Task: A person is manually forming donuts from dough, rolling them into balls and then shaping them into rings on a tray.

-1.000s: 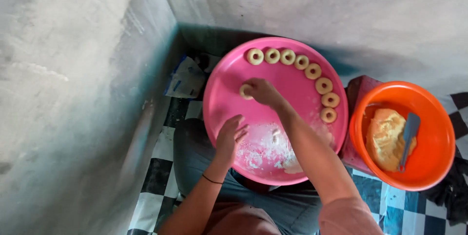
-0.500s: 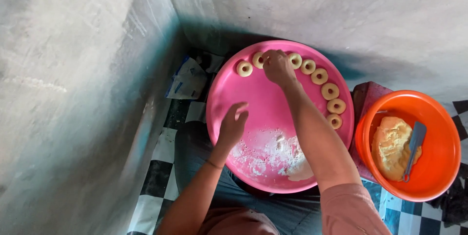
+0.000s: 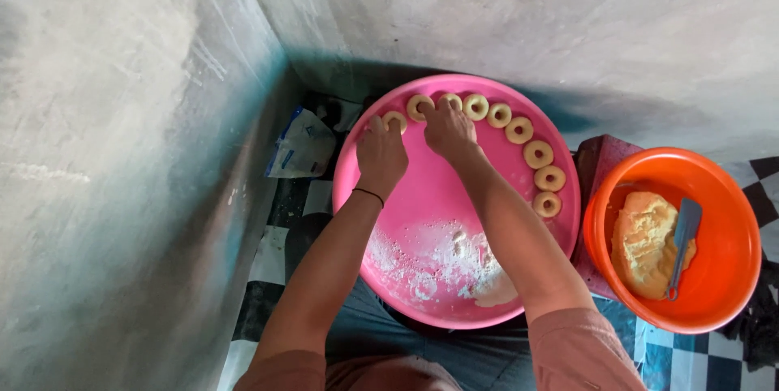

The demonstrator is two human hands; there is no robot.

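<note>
Head view, tray: we're looking straight down on a round pink tray (image 3: pixel 422 196) resting across our lap, tight against the grey wall corner.
Head view, dough rings: small pale rings run in an arc along the tray's far rim, from the left ring (image 3: pixel 395 122) round to the last ring (image 3: pixel 547 204) on the right; each lies flat, hole facing up, so no long axis to speak of.
Left hand: our left hand (image 3: pixel 381 156) sits palm down, fingers together and curled, fingertips touching the left ring.
Right hand: our right hand (image 3: pixel 449 131) is just beside it, fingers bunched at the ring (image 3: pixel 419 106) at the top of the arc; whether they pinch it or only press, we cannot tell from here.
Flour: a white dusting (image 3: pixel 438 257) lies on the tray's near half.
Orange bowl: the orange bowl (image 3: pixel 722 188) stands right of the tray, holding a dough lump (image 3: pixel 645 241) and a blue-grey scraper (image 3: pixel 683 245), its long axis running near to far, blade end at the far side.
</note>
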